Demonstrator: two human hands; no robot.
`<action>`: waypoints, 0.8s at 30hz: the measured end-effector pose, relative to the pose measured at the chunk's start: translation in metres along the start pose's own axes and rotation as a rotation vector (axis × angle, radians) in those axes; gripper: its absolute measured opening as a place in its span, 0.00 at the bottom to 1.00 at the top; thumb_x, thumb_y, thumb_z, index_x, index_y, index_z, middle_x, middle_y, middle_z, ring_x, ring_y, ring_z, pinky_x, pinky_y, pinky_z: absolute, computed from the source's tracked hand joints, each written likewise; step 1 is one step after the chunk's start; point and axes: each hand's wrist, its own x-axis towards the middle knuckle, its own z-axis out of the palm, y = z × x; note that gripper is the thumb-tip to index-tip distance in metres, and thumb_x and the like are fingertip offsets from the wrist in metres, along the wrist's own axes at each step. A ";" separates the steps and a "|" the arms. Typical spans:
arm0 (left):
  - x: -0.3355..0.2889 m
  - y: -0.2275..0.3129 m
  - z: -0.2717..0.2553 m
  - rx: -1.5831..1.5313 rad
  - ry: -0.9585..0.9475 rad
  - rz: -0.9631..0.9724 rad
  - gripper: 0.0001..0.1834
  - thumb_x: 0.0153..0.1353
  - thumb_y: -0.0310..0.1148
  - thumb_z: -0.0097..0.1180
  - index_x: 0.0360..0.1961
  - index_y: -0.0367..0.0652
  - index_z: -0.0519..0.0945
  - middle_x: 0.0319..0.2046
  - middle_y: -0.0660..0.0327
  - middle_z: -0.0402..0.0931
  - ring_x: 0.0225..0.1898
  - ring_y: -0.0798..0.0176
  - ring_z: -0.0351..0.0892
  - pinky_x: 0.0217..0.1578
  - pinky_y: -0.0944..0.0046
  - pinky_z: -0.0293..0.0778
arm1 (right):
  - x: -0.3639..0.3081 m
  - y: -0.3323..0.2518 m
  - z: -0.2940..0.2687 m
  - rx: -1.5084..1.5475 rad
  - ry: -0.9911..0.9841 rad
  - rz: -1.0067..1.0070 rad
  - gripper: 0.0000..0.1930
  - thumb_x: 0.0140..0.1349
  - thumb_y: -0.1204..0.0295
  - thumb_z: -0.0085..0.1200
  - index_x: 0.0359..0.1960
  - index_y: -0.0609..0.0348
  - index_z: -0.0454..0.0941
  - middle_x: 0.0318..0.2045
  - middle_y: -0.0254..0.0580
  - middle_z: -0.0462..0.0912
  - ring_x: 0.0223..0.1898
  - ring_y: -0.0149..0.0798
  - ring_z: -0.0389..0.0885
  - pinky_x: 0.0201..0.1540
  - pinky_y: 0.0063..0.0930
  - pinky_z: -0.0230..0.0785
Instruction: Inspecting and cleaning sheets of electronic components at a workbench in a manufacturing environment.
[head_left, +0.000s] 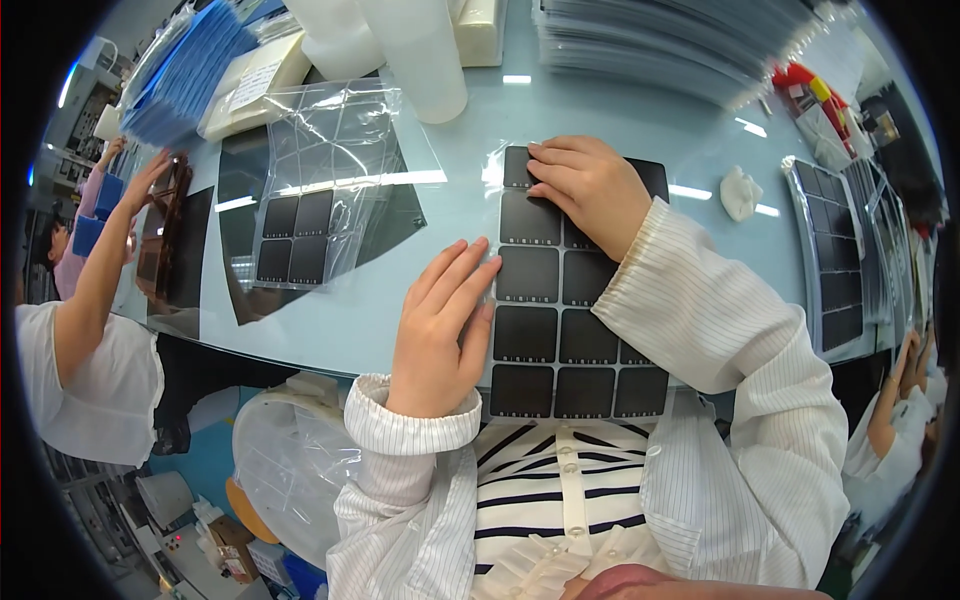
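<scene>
A clear sheet [560, 246] bearing rows of black square pieces lies in front of me, its near end reaching the table edge. My left hand [437, 335] is open, its fingers stretched out along the sheet's left edge. Across the sheet's far end lies my right hand [597, 190], fingers extended side by side over a black square [527, 218] in the left column. Its fingertips rest around the top left square [516, 165], and its thumb is hidden. My right sleeve [690, 300] covers part of the right columns.
Left of me, a clear pouch with black squares [295, 235] lies on a dark sheet [240, 290]. White bottles [420, 60], blue sheets [190, 70] and stacked clear sheets [640, 50] stand behind. Crumpled white tissue [740, 193] and another squared sheet [830, 250] are right. A co-worker's arm [100, 270] reaches in left.
</scene>
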 end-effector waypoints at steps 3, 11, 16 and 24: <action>0.001 -0.001 -0.001 0.001 -0.007 -0.007 0.20 0.52 0.21 0.51 0.49 0.38 0.75 0.54 0.55 0.71 0.58 0.50 0.65 0.56 0.55 0.61 | 0.001 -0.001 0.000 0.015 0.024 0.010 0.12 0.51 0.71 0.59 0.36 0.63 0.80 0.42 0.40 0.81 0.46 0.42 0.76 0.49 0.33 0.69; 0.002 -0.003 -0.001 -0.034 0.004 -0.032 0.21 0.49 0.19 0.51 0.47 0.37 0.77 0.53 0.55 0.72 0.59 0.49 0.65 0.57 0.55 0.61 | 0.001 -0.004 0.001 0.016 0.035 0.004 0.12 0.50 0.73 0.60 0.36 0.63 0.80 0.41 0.40 0.81 0.46 0.42 0.76 0.48 0.32 0.70; 0.002 -0.003 0.000 -0.030 -0.002 -0.037 0.21 0.48 0.19 0.51 0.47 0.37 0.77 0.53 0.55 0.72 0.59 0.49 0.65 0.58 0.55 0.61 | 0.002 -0.001 0.001 0.016 0.035 -0.008 0.12 0.50 0.73 0.60 0.36 0.64 0.80 0.40 0.40 0.81 0.45 0.42 0.76 0.47 0.33 0.69; 0.002 -0.004 0.001 -0.040 0.001 -0.027 0.21 0.48 0.19 0.51 0.47 0.37 0.77 0.53 0.55 0.72 0.59 0.49 0.65 0.57 0.55 0.61 | 0.001 0.001 0.002 0.000 0.018 -0.029 0.11 0.51 0.71 0.59 0.35 0.64 0.80 0.41 0.40 0.81 0.45 0.41 0.75 0.49 0.34 0.67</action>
